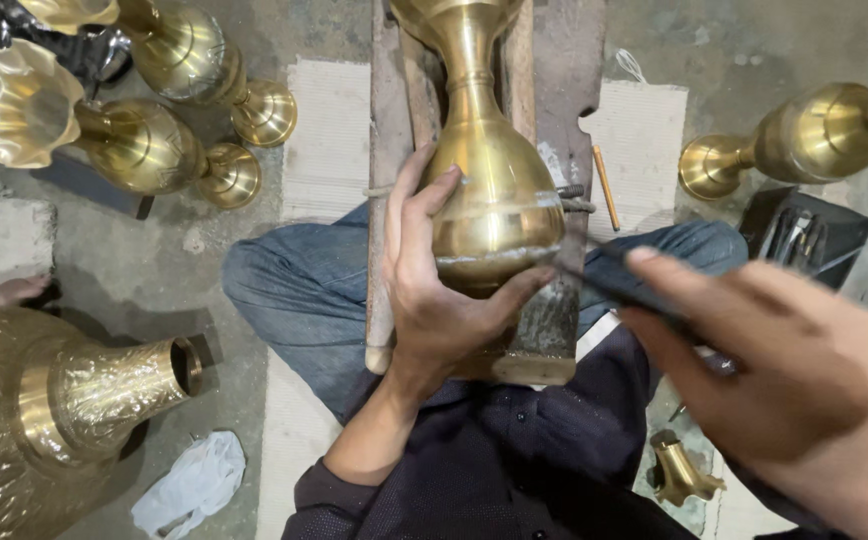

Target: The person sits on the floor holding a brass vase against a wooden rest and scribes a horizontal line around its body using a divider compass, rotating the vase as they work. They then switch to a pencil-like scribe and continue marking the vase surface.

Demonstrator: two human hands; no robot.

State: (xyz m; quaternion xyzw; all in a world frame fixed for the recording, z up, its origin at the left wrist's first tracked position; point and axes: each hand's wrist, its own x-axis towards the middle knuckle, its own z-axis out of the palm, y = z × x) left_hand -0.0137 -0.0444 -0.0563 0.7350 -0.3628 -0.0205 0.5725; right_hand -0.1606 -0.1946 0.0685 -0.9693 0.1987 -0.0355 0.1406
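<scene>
On the left, a large embossed brass vessel point(64, 400) lies on the concrete floor point(154, 270) with a white rag point(192, 483) beside it, and two fluted brass vases point(104, 130) lie on their sides above them. In the middle the person sits cross-legged in jeans on a pale mat point(329, 140), and a brass vase point(494, 190) rests on a wooden rest point(389, 180) across the lap, its neck pointing away. The left hand point(434, 290) is closed around the vase's belly, thumb on the near side and fingers over the far side, steadying it. The right hand point(784, 380), close to the camera and blurred, grips a dark slender tool point(609, 275) whose tip meets the belly along a scored band. The step in hand appears to be working or scraping that band; the next move likely calls for the left hand to hold the vase firm, or turn it, while the tip stays on the line. A pencil point(606, 187) lies on the mat to the right, another brass vase point(804, 140) lies beyond it, a dark tool tray point(804, 235) sits nearby, and a small brass piece point(679, 472) lies lower down.
</scene>
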